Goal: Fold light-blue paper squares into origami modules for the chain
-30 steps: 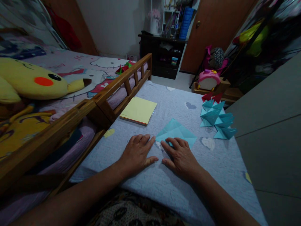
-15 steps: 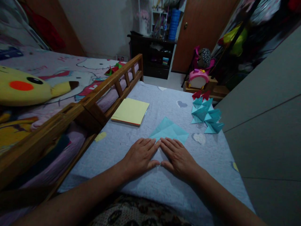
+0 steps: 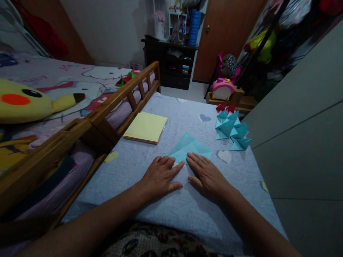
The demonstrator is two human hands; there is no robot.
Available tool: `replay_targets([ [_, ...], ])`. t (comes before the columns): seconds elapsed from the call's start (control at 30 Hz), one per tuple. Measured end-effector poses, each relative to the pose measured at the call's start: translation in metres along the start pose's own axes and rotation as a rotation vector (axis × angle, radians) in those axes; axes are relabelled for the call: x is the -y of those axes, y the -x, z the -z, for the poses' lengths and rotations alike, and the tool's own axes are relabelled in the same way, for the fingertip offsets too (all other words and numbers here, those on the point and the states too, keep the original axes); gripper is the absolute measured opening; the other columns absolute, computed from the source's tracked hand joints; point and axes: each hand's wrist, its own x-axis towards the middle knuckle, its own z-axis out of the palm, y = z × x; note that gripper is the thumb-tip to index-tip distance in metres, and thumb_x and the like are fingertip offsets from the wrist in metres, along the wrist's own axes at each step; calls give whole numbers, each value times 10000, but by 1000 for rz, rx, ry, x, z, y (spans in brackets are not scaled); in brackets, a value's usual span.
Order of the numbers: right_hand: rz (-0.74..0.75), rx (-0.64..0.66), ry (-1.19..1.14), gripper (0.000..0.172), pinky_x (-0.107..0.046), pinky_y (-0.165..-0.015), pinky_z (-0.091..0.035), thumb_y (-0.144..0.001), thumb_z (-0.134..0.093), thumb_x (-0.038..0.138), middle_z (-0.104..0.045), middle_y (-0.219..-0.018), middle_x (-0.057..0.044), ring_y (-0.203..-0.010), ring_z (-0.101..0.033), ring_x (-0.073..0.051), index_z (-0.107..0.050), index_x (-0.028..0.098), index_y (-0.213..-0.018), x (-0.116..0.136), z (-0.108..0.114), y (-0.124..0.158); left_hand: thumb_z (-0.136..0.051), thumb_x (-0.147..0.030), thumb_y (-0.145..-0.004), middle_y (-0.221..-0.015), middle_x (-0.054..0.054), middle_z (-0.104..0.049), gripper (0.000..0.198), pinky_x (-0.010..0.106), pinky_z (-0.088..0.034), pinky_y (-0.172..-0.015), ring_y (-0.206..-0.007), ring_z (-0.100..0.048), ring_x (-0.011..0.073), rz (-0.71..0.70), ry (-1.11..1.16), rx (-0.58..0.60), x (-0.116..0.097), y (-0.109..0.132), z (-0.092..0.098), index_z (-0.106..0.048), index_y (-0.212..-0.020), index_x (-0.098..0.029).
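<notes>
A light-blue sheet of origami paper [image 3: 188, 144], folded and marked with creases, lies flat on the cloth-covered surface in front of me. My left hand [image 3: 162, 177] rests at its near left edge, index finger and thumb stretched apart. Along the near right edge lies my right hand [image 3: 205, 175], fingers flat and its thumb held out. Both sets of fingertips touch the paper and cover part of its near edge. A small gap separates the two hands, and neither grips anything.
A stack of square paper [image 3: 146, 127], yellow on top, lies at the left by a wooden rail [image 3: 107, 109]. Folded blue paper pieces [image 3: 227, 125] and red ones [image 3: 226, 107] stand at the right, near a pale cabinet [image 3: 300, 150]. A yellow plush toy [image 3: 24, 103] lies beyond the rail.
My hands have moved slightly apart, the right one sliding to the right along the paper's edge. More of the paper's near edge now shows between them. The view has shifted slightly.
</notes>
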Motion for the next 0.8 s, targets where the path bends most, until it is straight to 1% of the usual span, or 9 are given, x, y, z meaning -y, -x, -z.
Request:
replay_targets([
  [0.07, -17, 6, 6, 628, -444, -1204, -295, -1009, -454, 484, -348, -1617, -133, -1486, -331, -262, -363, 168, -1544, 2, 1, 0, -536, -652, -925, -1344, 86, -556, 674, 439, -353, -1016, -1165, -476, 293, 4, 9, 7, 0, 0, 0, -411, -1486, -301],
  [0.23, -22, 26, 7, 651, -533, -1180, -293, -957, -527, 572, -291, -1639, -149, -1489, -300, -349, -400, 267, -1518, 11, 2, 0, -546, -608, -938, -1377, 91, -549, 644, 448, -352, -1047, -1211, -470, 296, 14, 29, -28, 0, 2, -6, -419, -1469, -265],
  [0.37, 7, 42, 14, 674, -573, -1175, -271, -939, -498, 649, -270, -1641, -165, -1496, -261, -387, -433, 273, -1495, 12, 1, 2, -535, -565, -962, -1427, 110, -538, 633, 439, -345, -1081, -1274, -461, 286, 6, 48, -32, 2, 5, -8, -405, -1457, -192],
  [0.47, 20, 28, 39, 728, -573, -1171, -271, -935, -472, 678, -275, -1637, -170, -1495, -255, -388, -385, 267, -1529, 11, -1, 3, -544, -554, -961, -1447, 114, -527, 626, 443, -345, -1090, -1292, -463, 288, -4, 44, -22, 3, 7, -6, -406, -1456, -194],
  [0.6, 18, 14, 57, 736, -555, -1170, -282, -941, -458, 678, -290, -1632, -166, -1494, -259, -379, -361, 269, -1545, 12, -2, 2, -562, -539, -956, -1456, 109, -516, 615, 442, -351, -1090, -1292, -465, 293, -8, 32, -18, 3, 9, -4, -407, -1464, -227],
  [0.8, 12, -12, 77, 641, -544, -1173, -286, -948, -531, 597, -339, -1619, -134, -1479, -307, -351, -455, 273, -1496, 6, -3, 7, -554, -535, -958, -1452, 108, -514, 610, 450, -364, -1081, -1288, -467, 300, -11, 38, -28, 5, 9, -6, -411, -1468, -232],
])
